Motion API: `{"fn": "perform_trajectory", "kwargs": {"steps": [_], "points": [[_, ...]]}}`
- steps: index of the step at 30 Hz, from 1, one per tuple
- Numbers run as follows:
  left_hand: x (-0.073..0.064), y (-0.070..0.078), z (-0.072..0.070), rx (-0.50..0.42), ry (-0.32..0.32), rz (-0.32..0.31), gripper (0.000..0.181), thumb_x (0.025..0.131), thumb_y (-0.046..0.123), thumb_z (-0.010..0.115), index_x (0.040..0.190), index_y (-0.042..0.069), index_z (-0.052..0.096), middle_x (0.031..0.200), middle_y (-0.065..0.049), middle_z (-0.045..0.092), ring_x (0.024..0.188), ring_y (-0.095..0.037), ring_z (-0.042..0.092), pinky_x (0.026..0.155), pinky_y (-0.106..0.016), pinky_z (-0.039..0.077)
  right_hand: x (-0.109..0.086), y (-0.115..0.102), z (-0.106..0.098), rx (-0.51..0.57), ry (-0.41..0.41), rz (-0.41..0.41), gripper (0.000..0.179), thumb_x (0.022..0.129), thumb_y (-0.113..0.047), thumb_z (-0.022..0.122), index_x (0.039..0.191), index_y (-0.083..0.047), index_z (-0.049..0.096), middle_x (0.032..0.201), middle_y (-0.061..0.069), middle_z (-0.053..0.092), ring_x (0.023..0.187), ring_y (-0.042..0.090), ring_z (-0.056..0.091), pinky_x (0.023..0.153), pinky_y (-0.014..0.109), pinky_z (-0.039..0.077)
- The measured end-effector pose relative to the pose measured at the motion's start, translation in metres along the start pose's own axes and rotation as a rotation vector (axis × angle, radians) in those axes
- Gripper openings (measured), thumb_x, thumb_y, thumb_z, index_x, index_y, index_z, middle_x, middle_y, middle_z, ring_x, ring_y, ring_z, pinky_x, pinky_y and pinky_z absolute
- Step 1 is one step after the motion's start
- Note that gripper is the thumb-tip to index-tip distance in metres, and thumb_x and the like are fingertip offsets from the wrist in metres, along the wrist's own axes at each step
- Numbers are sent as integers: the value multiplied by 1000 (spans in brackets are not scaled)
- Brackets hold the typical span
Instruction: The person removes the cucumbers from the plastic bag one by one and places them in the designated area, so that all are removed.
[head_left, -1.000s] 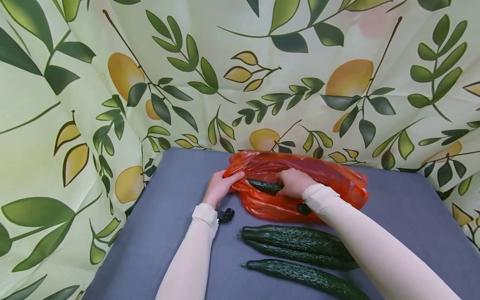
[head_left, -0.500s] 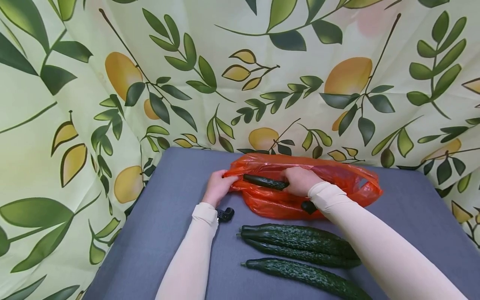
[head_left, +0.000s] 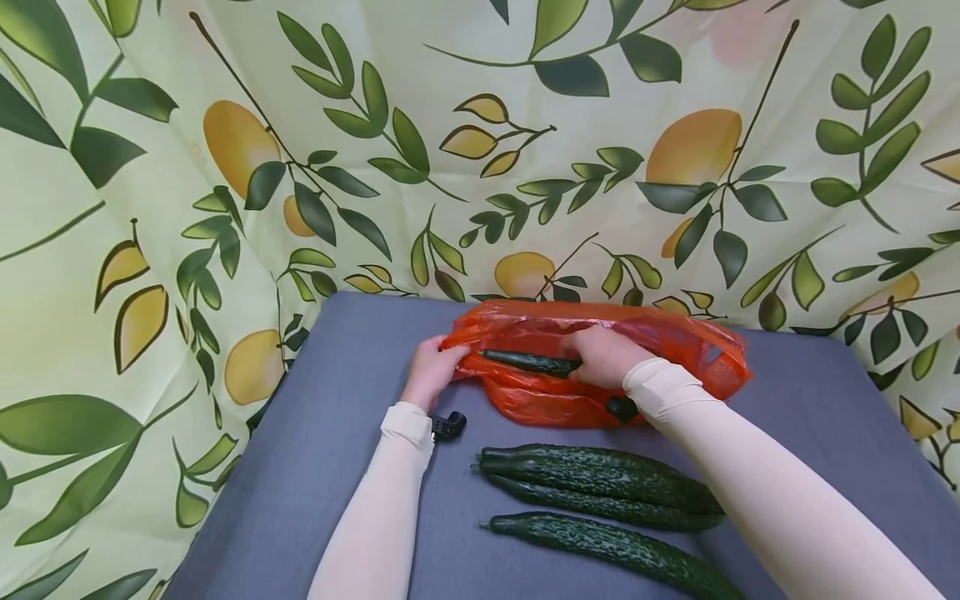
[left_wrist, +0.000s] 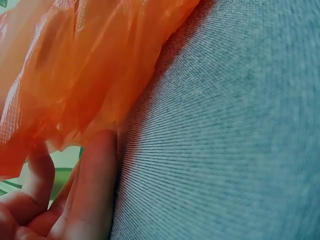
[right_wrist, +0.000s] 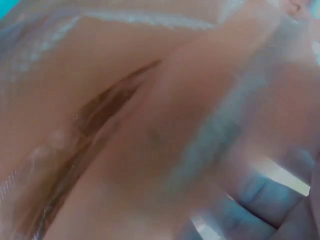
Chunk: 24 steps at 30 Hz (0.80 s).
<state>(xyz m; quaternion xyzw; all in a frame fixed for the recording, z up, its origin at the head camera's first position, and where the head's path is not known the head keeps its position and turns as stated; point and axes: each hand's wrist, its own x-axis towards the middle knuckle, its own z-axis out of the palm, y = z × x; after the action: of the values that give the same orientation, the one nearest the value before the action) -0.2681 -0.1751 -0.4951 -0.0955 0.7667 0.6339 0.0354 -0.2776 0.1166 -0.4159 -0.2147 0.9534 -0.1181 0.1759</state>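
A red plastic bag (head_left: pixel 525 408) lies on its side across the table, its mouth towards the left. My left hand (head_left: pixel 433 371) pinches the bag's edge at that mouth; the left wrist view shows the thumb and fingers (left_wrist: pixel 95 165) at the gathered film. Inside the bag my right hand (head_left: pixel 606 357) grips a dark green cucumber (head_left: pixel 525 361), whose stem end points left; the hand covers its other end. The right wrist view is blurred, with bag film (right_wrist: pixel 125 165) in front of the curled fingers (right_wrist: pixel 270 200).
Nearer the front, two cucumbers (head_left: pixel 592 471) lie side by side and a third cucumber (head_left: pixel 592 537) lies below them, partly under the right forearm. The table is covered in grey cloth (head_left: pixel 300 467). A leaf-patterned curtain (head_left: pixel 480 167) hangs behind and at the left.
My right hand has shifted slightly right with the cucumber, and more of the cucumber shows. The bag's right end swung right, then partly back. The left hand keeps its hold on the edge.
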Motion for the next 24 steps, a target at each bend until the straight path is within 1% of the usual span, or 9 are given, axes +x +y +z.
{"fn": "perform_trajectory", "kwargs": {"steps": [4,9,13,16,19,24], "points": [[0,3,0,-31,-12,9,20,100,23,71,106,4,74,86,-3,68,75,-16,64,70,-25,53,-6,-2,-8,31,16,-43,28,93,-20,84,120,-19,78,108,1,79,96,22,68,103,54,58],[1,5,1,-83,-33,8,23,100,22,71,112,2,74,88,-3,71,74,-13,68,69,-24,58,-13,-6,-18,49,75,-93,27,93,-19,84,119,-21,76,106,-2,78,94,21,66,97,50,59],[1,5,1,-62,-24,27,20,100,22,71,106,4,74,85,-3,71,73,-12,67,68,-24,56,-18,-10,-25,101,133,-146,22,93,-19,85,113,-24,76,98,-5,76,89,19,64,89,43,59],[0,4,2,-49,-22,35,19,100,23,71,103,4,74,83,-2,71,72,-14,66,68,-25,55,-22,-14,-29,143,160,-179,21,93,-20,86,110,-25,75,95,-8,76,86,17,64,86,40,57],[-1,2,3,-53,-26,32,17,100,22,71,102,5,74,82,-2,71,72,-15,65,68,-26,55,-26,-19,-33,177,162,-195,22,94,-19,85,112,-26,75,96,-8,77,87,16,67,88,41,58],[-2,-1,2,-56,-21,27,16,100,21,71,100,5,74,79,-1,69,71,-16,63,67,-27,54,-33,-32,-41,198,191,-227,26,95,-18,84,118,-25,76,106,-5,80,98,16,73,97,49,61]]}}
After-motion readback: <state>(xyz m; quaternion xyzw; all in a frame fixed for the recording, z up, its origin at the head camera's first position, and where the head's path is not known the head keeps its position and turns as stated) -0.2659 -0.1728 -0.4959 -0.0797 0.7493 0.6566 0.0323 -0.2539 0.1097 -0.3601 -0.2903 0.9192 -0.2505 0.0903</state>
